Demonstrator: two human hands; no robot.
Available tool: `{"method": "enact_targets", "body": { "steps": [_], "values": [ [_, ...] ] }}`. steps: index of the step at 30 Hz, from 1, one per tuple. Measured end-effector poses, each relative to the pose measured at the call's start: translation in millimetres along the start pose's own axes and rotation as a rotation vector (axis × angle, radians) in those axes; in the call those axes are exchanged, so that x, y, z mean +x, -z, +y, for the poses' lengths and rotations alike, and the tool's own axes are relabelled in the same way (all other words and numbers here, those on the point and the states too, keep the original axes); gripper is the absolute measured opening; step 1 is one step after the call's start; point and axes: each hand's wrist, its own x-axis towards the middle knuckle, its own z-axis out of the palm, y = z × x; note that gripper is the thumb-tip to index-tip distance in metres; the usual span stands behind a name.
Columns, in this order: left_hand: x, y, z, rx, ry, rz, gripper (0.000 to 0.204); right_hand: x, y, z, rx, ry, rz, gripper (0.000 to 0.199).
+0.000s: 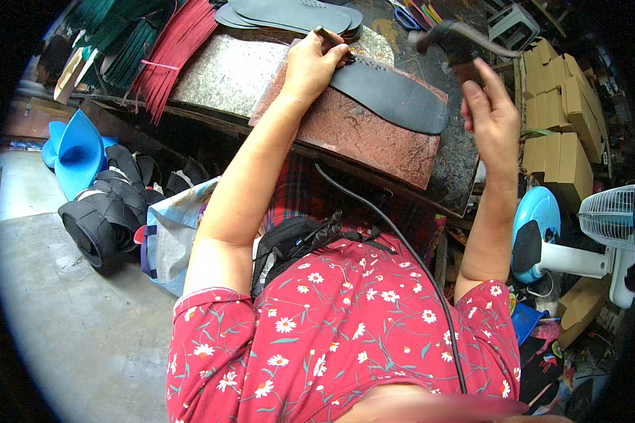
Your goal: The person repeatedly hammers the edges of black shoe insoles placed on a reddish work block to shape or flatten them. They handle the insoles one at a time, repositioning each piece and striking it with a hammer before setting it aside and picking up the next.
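Punching stage, seen from the head camera. We held a slim metal punch (329, 37) upright-to-tilted in our left hand (312, 65), fingers closed round its shaft, its tip set on the near end of a dark insole (391, 92). The insole lay flat on a reddish stone slab (346, 134), which rested on the counter (453, 169) towards its far edge; a row of small holes already showed along the insole beside the punch. Our right hand (492, 113) was raised above the counter's right edge, its grip shut firmly on the handle of a hammer (448, 42), the blurred head lifted clear of the punch.

We judged the step in hand to be the striking of one more hole. The next move called for the hammer to come down squarely on the punch head while the left hand kept the tool steady and its fingers clear, and then for the tip to be reset just beside the last hole.

A stack of further insoles (289, 14) lay at the counter's far edge, and red strips (173, 49) hung at its far left corner.
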Motion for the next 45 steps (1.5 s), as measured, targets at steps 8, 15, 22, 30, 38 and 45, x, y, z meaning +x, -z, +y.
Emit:
{"method": "enact_targets", "body": {
  "steps": [8,15,22,30,38,45],
  "values": [
    [-5.4,-19.3,31.1,0.754,-0.436,-0.156,0.023,2.4,-38.8,-13.7,-0.215,0.354,0.058,0.043],
    [-0.5,-14.3,12.8,-0.227,0.136,-0.005,0.013,-1.8,-19.3,30.0,-0.091,-0.042,0.071,0.044],
    [-3.5,-14.4,23.6,0.368,-0.273,-0.100,0.018,-11.8,-3.3,-38.1,0.300,0.392,0.221,0.040],
    [-3.7,-26.6,15.4,-0.186,0.137,0.062,0.011,-6.2,-29.4,42.2,-0.243,0.012,0.072,0.044],
    [-2.5,-22.7,17.6,0.215,-0.172,-0.111,0.018,-18.0,9.3,-35.6,0.283,0.239,0.208,0.043],
    [-10.1,-36.8,30.8,0.539,-0.347,-0.150,0.018,-10.7,-27.8,12.6,-0.356,0.115,0.065,0.042]
  ]
}}
